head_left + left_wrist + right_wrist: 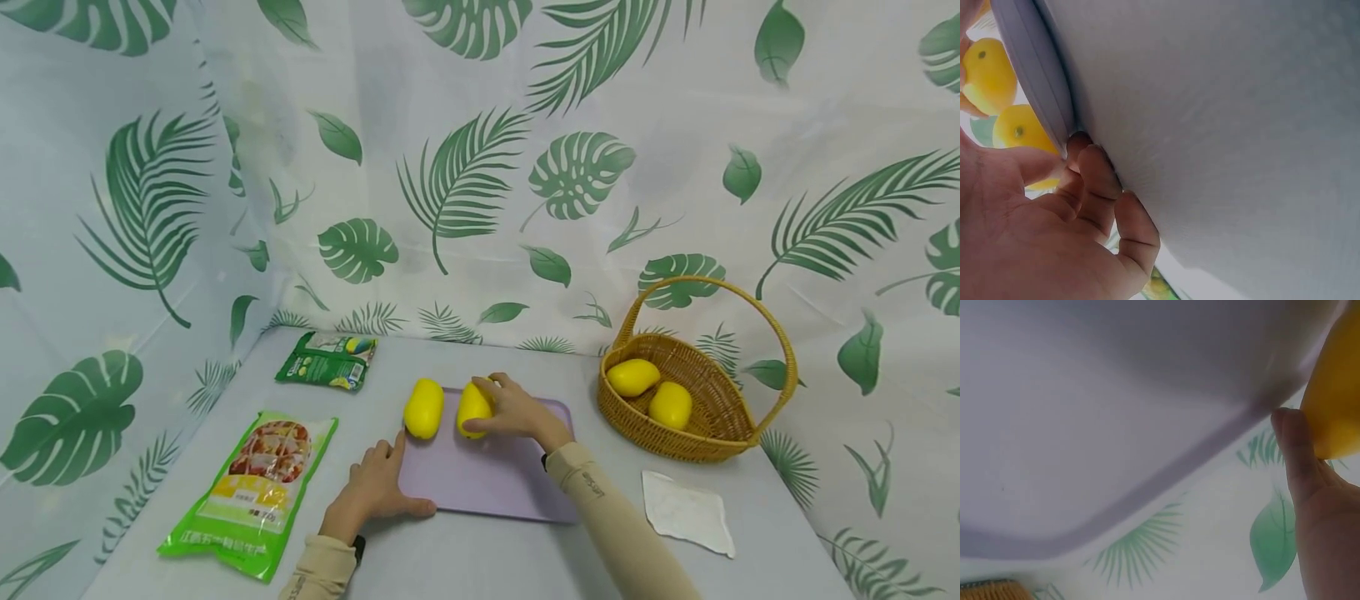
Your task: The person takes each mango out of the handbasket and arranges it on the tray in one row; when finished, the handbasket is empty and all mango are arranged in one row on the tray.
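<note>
On the lilac tray [495, 479], my right hand [517, 410] holds a yellow mango [471, 410], thumb on its near side and fingers over its far side. The right wrist view shows the fingers [1294, 444] against that mango [1338, 394]. Another yellow mango [424, 408] lies to its left, over the tray's left edge. My left hand [375, 483] rests at the tray's near left corner, thumb along the front edge and fingers by the left side. Seen from the left wrist, the fingertips [1097, 165] are right at the tray's rim [1038, 75].
A wicker basket [675, 446] with a tall handle stands at the right, two yellow mangoes [633, 377] inside. A white cloth [687, 512] lies in front of it. At left are a green-and-clear food packet [251, 492] and a smaller green packet [327, 361]. Leaf-print curtains [465, 183] enclose the table.
</note>
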The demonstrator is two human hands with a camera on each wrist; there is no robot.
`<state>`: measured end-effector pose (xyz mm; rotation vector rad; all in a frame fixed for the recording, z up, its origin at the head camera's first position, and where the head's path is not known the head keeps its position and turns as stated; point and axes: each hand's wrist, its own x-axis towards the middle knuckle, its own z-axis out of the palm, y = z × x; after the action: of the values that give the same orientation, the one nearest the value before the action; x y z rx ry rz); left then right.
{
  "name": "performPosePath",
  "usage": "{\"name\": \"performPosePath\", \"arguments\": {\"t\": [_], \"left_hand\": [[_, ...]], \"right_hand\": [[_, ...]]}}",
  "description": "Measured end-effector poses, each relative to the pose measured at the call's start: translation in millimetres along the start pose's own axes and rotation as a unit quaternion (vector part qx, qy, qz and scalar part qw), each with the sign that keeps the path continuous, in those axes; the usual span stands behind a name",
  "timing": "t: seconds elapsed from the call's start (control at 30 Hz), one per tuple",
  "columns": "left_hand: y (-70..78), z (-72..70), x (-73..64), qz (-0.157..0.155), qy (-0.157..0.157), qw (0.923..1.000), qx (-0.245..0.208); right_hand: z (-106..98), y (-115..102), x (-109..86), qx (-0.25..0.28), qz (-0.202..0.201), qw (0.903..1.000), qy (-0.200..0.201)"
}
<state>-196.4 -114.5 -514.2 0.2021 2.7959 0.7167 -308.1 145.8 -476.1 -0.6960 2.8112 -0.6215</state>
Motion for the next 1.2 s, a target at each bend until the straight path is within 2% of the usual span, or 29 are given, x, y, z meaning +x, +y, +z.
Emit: {"name": "performPosePath", "arguments": {"t": [0.53,0.83,1.2], "left_hand": [[-0.7,2.0,1.3,-0.005,-0.007,1.0000,0.000],[-0.3,1.6,0.9,-0.003,-0.003,1.0000,0.004],[0.2,0.9,1.8,-0.006,-0.005,1.0000,-0.002]], "right_hand": [[12,-14,13.5,-0.003,0.012,0.9995,-0.030],[13,-18,15.6,-0.019,0.005,0.9994,-0.030],[11,-19,17.7,-0.021,0.017,0.9985,-0.048]]}}
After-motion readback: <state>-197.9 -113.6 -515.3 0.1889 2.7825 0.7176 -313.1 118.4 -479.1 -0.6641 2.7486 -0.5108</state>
